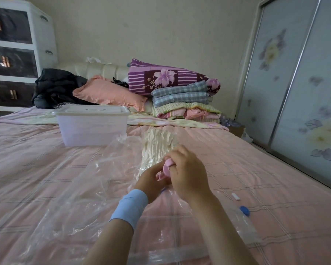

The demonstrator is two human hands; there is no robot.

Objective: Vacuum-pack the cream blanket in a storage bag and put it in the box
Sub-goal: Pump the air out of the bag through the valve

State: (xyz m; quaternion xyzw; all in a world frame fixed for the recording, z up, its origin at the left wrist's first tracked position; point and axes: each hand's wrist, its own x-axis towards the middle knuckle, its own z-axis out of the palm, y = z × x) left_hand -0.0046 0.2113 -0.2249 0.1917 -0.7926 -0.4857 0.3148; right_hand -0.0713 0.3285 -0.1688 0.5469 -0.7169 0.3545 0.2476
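Note:
The cream blanket [157,144] lies shrunken and wrinkled inside a clear plastic storage bag [80,188] spread over the pink bed. At the bag's middle sits a pink valve [166,168]. My left hand [151,180], with a light blue wristband, holds the valve from the left. My right hand [185,169] grips the valve's pink cap from the right. The translucent box [92,129], its white lid on, stands on the bed behind the bag, to the left.
A small white clip [235,197] and a blue slider [244,210] lie on the bed at the right. Folded bedding [182,100], a peach pillow [109,92] and dark clothes [54,87] are heaped at the headboard. A drawer unit [17,54] stands left, a sliding wardrobe [298,92] right.

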